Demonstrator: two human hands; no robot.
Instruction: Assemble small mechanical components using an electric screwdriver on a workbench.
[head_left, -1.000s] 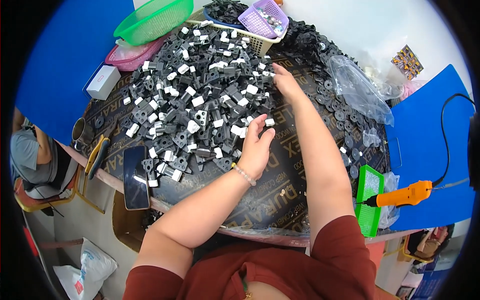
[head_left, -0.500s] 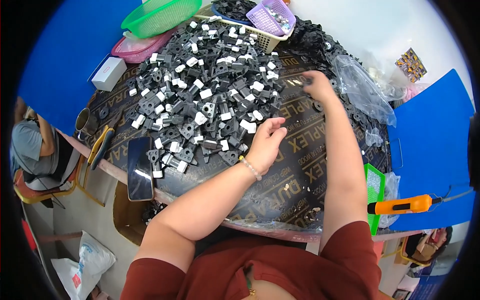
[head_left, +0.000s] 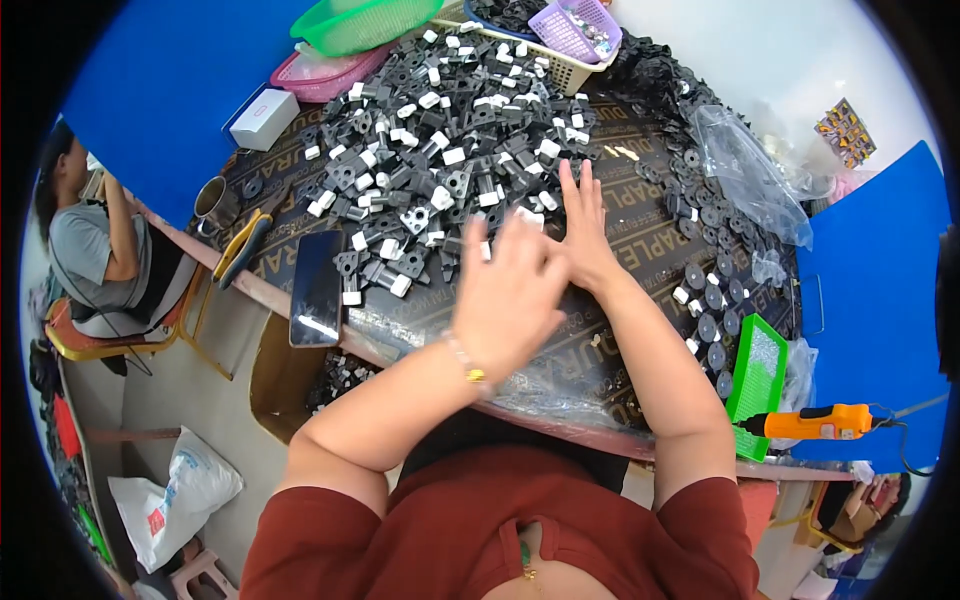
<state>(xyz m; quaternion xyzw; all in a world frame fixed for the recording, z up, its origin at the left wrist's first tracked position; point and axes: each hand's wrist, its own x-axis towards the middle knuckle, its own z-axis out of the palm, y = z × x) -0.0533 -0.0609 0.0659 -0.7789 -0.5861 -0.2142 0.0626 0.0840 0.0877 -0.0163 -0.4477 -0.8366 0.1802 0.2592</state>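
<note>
A large heap of black plastic parts with white end blocks [head_left: 455, 155] covers the middle of the dark printed table [head_left: 600, 345]. My left hand [head_left: 512, 290], a bead bracelet on its wrist, is over the heap's near edge. It is blurred, but its fingers look spread, and I see nothing in them. My right hand [head_left: 588, 235] lies against the heap's right edge, with fingers stretched out and pointing away from me. It holds nothing visible. The two hands overlap in view; whether they touch I cannot tell.
Black discs [head_left: 713, 295] and white blocks lie right, near a green tray [head_left: 757, 375] and an orange electric screwdriver [head_left: 815, 422]. A phone [head_left: 317, 290], pliers [head_left: 243, 250] and metal cup [head_left: 215, 203] are left. Baskets [head_left: 568, 72] stand behind. A person [head_left: 95, 220] sits at far left.
My right hand has come from the table's right side to the heap's edge and its fingers have straightened. My left hand has turned toward the heap. The view has shifted, moving the scene rightward.
</note>
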